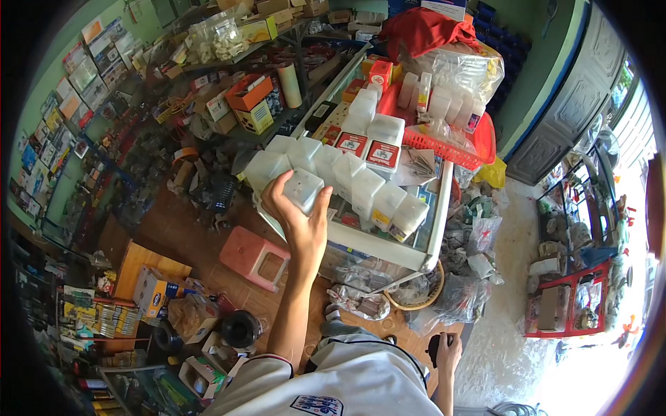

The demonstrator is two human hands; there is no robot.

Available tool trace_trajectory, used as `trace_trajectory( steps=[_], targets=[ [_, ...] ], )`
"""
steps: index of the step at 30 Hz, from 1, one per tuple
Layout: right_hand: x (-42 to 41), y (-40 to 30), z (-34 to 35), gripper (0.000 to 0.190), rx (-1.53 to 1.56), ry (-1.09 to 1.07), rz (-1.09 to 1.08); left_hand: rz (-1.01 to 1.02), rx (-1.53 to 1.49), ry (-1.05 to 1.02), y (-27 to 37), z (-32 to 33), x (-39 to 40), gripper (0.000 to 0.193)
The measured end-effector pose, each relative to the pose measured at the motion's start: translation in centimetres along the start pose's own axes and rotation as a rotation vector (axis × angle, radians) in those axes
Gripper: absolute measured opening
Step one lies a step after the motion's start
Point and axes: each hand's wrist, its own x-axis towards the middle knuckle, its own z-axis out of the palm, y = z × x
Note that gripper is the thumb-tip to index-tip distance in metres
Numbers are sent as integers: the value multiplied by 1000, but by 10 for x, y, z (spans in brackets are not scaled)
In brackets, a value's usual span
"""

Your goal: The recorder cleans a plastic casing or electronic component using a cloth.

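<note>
My left hand [304,223] reaches over the glass display counter [437,229], thumb and fingers spread around a translucent white plastic box [301,188]. More boxes of this kind, such as one frosted plastic container [368,188], stand in rows beside it on the counter. Two have yellow labels low on their sides. Behind the rows sit two boxes with red-and-white labels, one being the Makita-style box [383,155]. Down at my right side, my right hand [449,351] grips a small black object [434,349], its kind unclear.
A red plastic basket [442,146] holding more containers sits on the counter's far right. Loose metal rods [419,164] lie near it. On the floor are a pink plastic stool [250,255], a wicker basket [439,283] and plastic bags [460,301]. Crowded shelves [229,57] stand to the left.
</note>
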Motion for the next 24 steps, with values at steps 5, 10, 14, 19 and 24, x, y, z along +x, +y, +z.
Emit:
trace_trajectory(
  steps=[5,10,14,19,24],
  targets=[
    [-16,11,22,30,-14,17,51,43,22,30,-18,8,-3,72],
    [-36,16,35,32,-59,48,110,118,183,2,-19,6,-3,70],
    [-50,16,40,34,-88,59,203,75,127,-25,-32,6,-10,75],
    [-70,13,40,37,-128,102,296,106,139,-57,-66,10,-39,82],
    [-57,14,28,31,-62,216,334,33,-81,2,-84,6,-46,72]
  ],
)
